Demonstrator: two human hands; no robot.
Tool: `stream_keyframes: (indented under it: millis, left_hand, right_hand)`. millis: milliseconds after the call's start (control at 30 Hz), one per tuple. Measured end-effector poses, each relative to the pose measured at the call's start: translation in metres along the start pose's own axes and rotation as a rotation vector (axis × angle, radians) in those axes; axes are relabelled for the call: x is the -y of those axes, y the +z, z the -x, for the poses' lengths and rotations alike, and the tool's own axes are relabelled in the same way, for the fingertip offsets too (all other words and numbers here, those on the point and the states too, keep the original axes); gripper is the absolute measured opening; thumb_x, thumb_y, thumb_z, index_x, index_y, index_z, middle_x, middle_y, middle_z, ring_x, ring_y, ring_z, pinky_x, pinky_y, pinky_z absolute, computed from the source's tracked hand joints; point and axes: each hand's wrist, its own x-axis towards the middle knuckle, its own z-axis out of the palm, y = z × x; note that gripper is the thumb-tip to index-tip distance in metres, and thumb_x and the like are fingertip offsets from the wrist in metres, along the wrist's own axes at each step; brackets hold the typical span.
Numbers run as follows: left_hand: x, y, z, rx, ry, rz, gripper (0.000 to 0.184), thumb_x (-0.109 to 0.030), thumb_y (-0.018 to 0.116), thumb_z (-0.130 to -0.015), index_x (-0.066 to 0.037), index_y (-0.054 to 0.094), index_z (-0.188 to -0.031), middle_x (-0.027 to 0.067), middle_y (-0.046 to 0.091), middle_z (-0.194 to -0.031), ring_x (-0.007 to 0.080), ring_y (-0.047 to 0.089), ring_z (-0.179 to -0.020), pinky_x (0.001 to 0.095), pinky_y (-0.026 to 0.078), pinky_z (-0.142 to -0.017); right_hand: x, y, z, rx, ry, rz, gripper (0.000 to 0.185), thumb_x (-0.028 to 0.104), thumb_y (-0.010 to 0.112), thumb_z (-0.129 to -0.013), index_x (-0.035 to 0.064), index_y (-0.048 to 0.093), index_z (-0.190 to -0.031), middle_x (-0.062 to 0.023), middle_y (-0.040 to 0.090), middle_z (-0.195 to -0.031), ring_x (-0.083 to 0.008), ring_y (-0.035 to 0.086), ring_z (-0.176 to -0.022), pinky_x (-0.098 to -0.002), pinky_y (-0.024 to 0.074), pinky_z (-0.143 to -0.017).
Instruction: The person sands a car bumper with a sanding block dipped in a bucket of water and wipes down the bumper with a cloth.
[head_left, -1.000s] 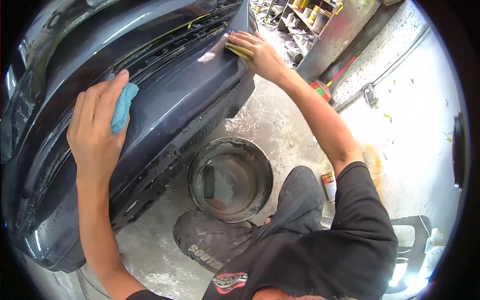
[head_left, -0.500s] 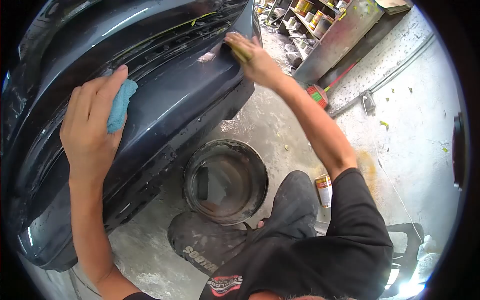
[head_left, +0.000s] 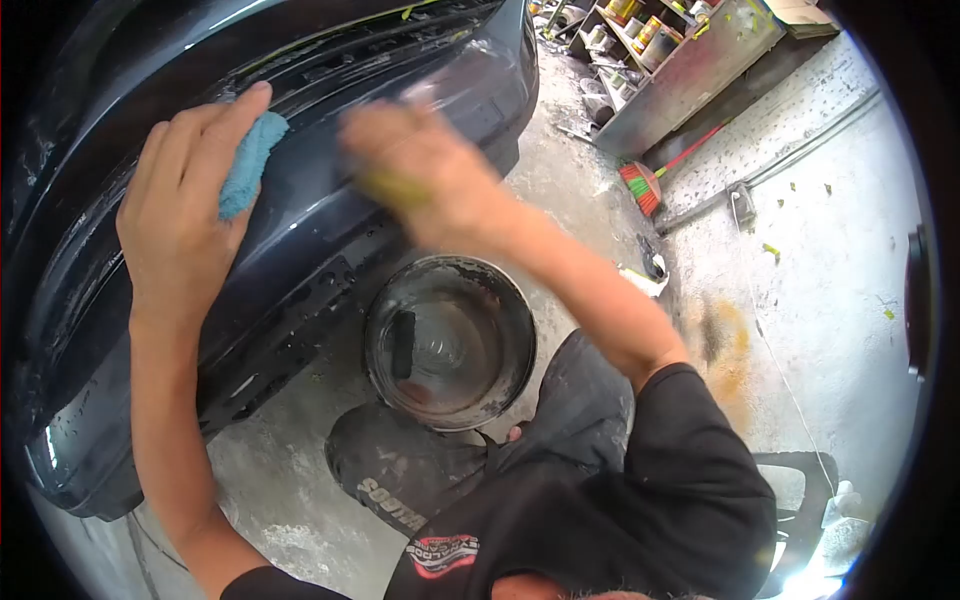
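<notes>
A dark, glossy car bumper runs across the left and upper part of the head view, wet in places. My left hand rests on it, closed around a light blue cloth. My right hand is over the bumper's middle, smeared by motion. An olive-yellow pad shows under its palm, against the bumper's surface; its exact kind is unclear. Below the bumper, between my knees, stands a round dark basin holding murky water, a black block and a small reddish-brown piece.
Shelves with several paint cans stand at the upper right. A broom with red and green bristles leans by the white wall. A cord hangs along that wall. Bright light glares at the lower right.
My right hand has swept left and down along the bumper with the pad, from near its right end to the middle. The left hand keeps the cloth, nearly still. The view has shifted slightly.
</notes>
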Motion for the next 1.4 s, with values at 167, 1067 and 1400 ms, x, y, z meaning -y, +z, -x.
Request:
stream_keyframes:
  millis: [167, 1067, 1400]
  left_hand:
    - [0.001, -0.007, -0.007, -0.031, 0.039, 0.004, 0.059, 0.008, 0.077, -0.077, -0.01, 0.071, -0.133, 0.0111, 0.072, -0.116, 0.0283, 0.069, -0.103, 0.0376, 0.055, -0.089]
    - [0.008, -0.007, -0.004, 0.025, 0.061, -0.069, 0.06, 0.004, 0.078, -0.081, -0.015, 0.071, -0.137, 0.0075, 0.073, -0.124, 0.0237, 0.07, -0.111, 0.0357, 0.056, -0.096]
    - [0.004, -0.006, -0.002, 0.052, 0.037, -0.105, 0.062, 0.004, 0.08, -0.079, -0.016, 0.07, -0.137, 0.0066, 0.074, -0.124, 0.0245, 0.07, -0.111, 0.036, 0.057, -0.097]
  right_hand:
    - [-0.014, -0.019, -0.002, 0.105, -0.137, -0.086, 0.054, 0.003, 0.063, -0.087, 0.0091, 0.06, -0.141, -0.0138, 0.056, -0.155, -0.0334, 0.052, -0.144, -0.064, 0.0278, -0.124]
    - [-0.032, -0.01, -0.005, 0.011, -0.2, -0.048, 0.041, 0.002, 0.065, -0.083, 0.0121, 0.069, -0.123, -0.0101, 0.07, -0.127, -0.0282, 0.065, -0.126, -0.0534, 0.0501, -0.11]
    - [0.029, 0.0, -0.017, -0.026, -0.131, -0.028, 0.043, 0.009, 0.066, -0.084, 0.0081, 0.069, -0.126, -0.0109, 0.067, -0.134, -0.0262, 0.06, -0.132, -0.0568, 0.041, -0.117]
